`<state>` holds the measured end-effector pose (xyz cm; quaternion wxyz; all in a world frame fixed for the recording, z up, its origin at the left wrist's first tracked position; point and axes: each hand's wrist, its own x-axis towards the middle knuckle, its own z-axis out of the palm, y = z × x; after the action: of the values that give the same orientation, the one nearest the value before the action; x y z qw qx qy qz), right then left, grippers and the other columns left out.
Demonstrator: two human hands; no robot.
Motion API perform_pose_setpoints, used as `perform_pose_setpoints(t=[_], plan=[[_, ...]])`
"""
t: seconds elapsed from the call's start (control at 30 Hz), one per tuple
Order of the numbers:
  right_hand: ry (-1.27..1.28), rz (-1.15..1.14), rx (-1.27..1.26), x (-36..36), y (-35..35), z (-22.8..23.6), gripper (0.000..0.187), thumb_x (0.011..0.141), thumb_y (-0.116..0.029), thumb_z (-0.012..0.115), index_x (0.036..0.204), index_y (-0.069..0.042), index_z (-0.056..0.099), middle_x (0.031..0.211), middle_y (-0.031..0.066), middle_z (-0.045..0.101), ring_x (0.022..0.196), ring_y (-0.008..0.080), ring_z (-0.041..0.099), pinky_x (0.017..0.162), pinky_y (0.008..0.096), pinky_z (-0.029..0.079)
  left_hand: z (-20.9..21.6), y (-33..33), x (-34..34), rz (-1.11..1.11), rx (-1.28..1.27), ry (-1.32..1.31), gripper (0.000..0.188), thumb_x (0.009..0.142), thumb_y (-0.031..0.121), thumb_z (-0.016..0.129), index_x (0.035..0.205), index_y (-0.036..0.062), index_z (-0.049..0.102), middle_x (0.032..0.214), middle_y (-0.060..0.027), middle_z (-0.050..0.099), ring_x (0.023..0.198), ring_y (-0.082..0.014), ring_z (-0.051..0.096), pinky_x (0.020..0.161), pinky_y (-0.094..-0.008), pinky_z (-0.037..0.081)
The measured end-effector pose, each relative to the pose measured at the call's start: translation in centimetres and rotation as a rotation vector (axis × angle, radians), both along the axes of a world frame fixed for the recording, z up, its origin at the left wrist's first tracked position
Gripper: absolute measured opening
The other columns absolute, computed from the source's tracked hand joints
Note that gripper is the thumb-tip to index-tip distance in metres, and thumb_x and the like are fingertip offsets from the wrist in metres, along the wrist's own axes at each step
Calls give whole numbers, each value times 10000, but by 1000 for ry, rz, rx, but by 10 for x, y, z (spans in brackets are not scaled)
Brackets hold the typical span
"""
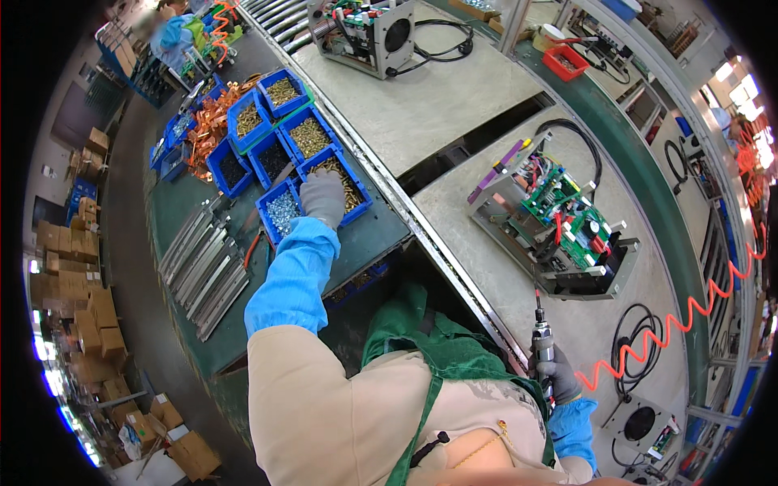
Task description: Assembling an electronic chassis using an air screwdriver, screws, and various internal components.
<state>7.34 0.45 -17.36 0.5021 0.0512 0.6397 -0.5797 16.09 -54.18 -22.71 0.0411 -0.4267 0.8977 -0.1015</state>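
Observation:
My left hand (324,199), in a grey glove, dips into a blue bin (361,212) of brass-coloured screws (350,193). Its fingers are drawn together, and what lies between the fingertips is hidden. In my right hand (557,374), also gloved, is a power screwdriver (541,330), its bit pointing away from me. Beyond that bit, on the metal worktop (454,212), stands an opened electronic unit (559,219) with green circuit boards, wires and a metal frame. Blue sleeves cover both my forearms.
More blue bins of small fasteners (309,136) surround my left hand. Metal strips (207,267) and copper-coloured parts (215,121) lie on the green table. A second unit (369,36) stands farther off. A coiled red hose (689,316) stretches across the right side; a person (172,40) is far left.

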Motion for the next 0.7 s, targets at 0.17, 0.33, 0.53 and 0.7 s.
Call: perform_pose_setpoints(t=[0.17,0.33,0.53,0.7], plan=[[334,106,69,-2,-13,18,611,614,-145,716,1175,-14,513,847,101,580,678,189,603,588,328,534,26,92,-30,-250,749,760,228,874,204,588,1035,49,635,1077,-125,633,1039,-292,592,829,-403,487],[1091,288,477,-5,-52,17,604,660,-156,721,1223,-47,528,985,154,586,883,325,614,762,399,502,29,267,-49,-737,1984,714,183,892,88,564,1055,32,628,1182,-93,574,1081,-209,537,942,-334,436],[911,166,173,12,-42,28,827,654,-238,769,1365,-14,410,1044,130,570,879,232,598,758,340,486,29,321,-50,-111,2463,1101,202,965,136,505,1124,18,543,917,-24,589,798,-83,545,741,-245,474],[-1,132,-395,26,-24,11,946,543,-539,795,1242,16,482,947,93,619,886,181,597,710,283,491,60,327,-38,-284,2614,863,209,927,142,569,1084,16,624,1016,-59,611,936,-138,588,829,-288,485]])
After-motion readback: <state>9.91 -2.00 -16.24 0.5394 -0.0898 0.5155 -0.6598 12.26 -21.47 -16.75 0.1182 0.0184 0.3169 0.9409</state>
